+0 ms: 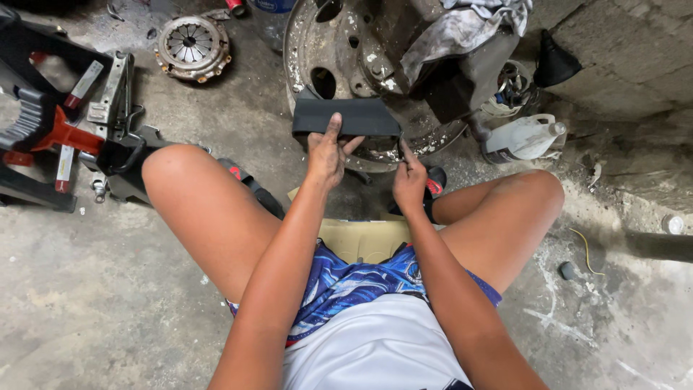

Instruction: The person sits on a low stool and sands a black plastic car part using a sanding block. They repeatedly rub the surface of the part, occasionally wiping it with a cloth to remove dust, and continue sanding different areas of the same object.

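Note:
I sit low with my knees apart over a concrete floor. A dark grey rubber strip [345, 115] is held flat in front of me. My left hand [327, 153] grips its lower left edge, thumb up on its face. My right hand [409, 179] pinches the strip's lower right corner with the index finger raised. Right behind the strip lies a big rusty steel wheel rim [317, 50], with a dirty grey rag [462, 32] draped over a dark block on it.
A red and black jack stand with tools [65, 133] lies at the left. A round clutch plate [193, 47] sits at the top left. A white plastic jug [521, 139] lies at the right beside a concrete wall [628, 58]. A tan stool [364, 238] is under me.

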{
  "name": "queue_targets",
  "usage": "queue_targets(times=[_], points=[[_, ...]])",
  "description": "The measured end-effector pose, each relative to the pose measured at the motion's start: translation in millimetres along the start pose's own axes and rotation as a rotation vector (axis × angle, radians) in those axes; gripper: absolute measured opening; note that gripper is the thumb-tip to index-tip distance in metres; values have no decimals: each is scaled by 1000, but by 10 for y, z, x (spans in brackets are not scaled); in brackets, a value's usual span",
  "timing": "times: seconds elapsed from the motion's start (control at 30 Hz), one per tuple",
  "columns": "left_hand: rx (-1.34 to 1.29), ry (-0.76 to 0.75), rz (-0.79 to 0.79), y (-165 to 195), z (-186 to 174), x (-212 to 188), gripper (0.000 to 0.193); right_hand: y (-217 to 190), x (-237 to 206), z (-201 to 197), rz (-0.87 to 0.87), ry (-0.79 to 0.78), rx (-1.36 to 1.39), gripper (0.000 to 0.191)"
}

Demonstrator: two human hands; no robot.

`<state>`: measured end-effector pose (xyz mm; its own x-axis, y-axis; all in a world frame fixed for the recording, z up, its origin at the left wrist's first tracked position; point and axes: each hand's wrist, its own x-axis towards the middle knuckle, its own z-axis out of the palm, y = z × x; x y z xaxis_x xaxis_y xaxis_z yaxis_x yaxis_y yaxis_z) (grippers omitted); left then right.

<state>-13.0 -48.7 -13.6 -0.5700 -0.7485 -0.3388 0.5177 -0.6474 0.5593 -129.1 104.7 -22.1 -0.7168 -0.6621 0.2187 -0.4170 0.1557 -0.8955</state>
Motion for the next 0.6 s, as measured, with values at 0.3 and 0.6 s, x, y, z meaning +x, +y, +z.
queue_targets(times=[0.3,0.6], points=[[-35,50,-11,-119,-160,152,30,-698,41,302,-357,-156,-486,56],[39,102,23,-145,-204,175,30,-851,79,340,-430,-278,-611,66]])
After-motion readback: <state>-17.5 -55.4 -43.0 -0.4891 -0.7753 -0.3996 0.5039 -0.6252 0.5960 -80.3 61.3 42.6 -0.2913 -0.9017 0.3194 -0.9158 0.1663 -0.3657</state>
